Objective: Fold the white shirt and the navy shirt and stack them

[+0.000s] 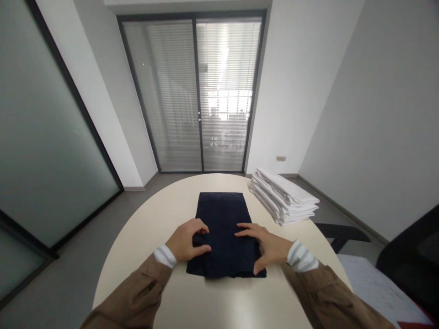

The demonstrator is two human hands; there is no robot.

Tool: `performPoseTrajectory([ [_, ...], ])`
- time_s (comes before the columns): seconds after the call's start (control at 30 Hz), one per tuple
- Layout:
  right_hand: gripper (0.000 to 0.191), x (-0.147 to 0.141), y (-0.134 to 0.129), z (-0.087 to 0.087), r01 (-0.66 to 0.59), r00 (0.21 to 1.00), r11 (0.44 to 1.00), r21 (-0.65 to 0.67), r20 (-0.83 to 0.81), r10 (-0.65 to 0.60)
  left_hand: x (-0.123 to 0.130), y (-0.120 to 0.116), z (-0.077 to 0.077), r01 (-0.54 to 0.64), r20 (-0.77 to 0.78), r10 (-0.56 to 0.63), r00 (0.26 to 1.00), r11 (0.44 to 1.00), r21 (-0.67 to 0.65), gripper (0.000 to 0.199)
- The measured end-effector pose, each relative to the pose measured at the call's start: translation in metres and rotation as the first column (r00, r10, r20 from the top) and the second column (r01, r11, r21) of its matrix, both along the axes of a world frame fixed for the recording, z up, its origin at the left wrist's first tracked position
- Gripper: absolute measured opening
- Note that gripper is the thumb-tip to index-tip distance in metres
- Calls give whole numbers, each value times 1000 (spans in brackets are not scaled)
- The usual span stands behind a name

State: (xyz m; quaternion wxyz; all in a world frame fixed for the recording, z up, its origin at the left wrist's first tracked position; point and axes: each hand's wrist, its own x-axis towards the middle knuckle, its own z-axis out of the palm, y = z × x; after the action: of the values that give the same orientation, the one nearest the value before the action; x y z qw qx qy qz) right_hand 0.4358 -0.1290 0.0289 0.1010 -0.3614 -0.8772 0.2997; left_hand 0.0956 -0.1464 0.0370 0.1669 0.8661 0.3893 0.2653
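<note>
A dark navy folded cloth (224, 214), perhaps a garment, lies flat on the round table (147, 242) in front of me. At its left edge is my left hand (185, 240), its fingers bent over the fabric and the thumb held apart from them. My right hand (269, 246) rests on the right side of the cloth, with fingers stretched inward and the thumb spread toward the near corner. Neither hand lifts the cloth. Layers show along its near edge, which looks slightly uneven.
A stack of folded white cloths (283, 196) sits at the table's right rear edge. To the right is a black chair (411, 251), with pale sheets (373, 283) beside it. Beyond the table stand glass doors with blinds (199, 96).
</note>
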Motion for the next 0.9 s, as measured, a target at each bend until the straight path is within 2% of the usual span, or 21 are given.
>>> performPoseTrajectory([
  [0.1,106,-4,-8,7,-28,999,999,-46,19,29,10,-7,1,134,-120,-128,985,990,41,58],
  [0.23,92,-6,-13,6,20,999,1000,-14,27,-20,11,-7,-1,121,-204,-119,972,993,-6,62],
  [0.37,90,-6,-12,2,61,998,996,69,6,-62,7,-8,0,128,-259,-132,957,991,-32,72],
  [0.5,75,-5,-12,2,38,997,997,72,-62,-33,6,-10,-1,90,-292,-101,951,995,-50,60],
  [0.6,62,-4,-12,4,23,995,998,59,-94,-17,5,-9,-4,113,-239,-128,963,991,-75,50],
  [0.8,40,-4,-12,3,13,975,1000,25,-220,-7,3,-5,-11,123,34,-119,992,983,-135,44],
  [0.9,41,-3,-11,-1,42,967,998,-52,-249,-53,2,-6,-10,81,3,-82,997,989,-125,43],
])
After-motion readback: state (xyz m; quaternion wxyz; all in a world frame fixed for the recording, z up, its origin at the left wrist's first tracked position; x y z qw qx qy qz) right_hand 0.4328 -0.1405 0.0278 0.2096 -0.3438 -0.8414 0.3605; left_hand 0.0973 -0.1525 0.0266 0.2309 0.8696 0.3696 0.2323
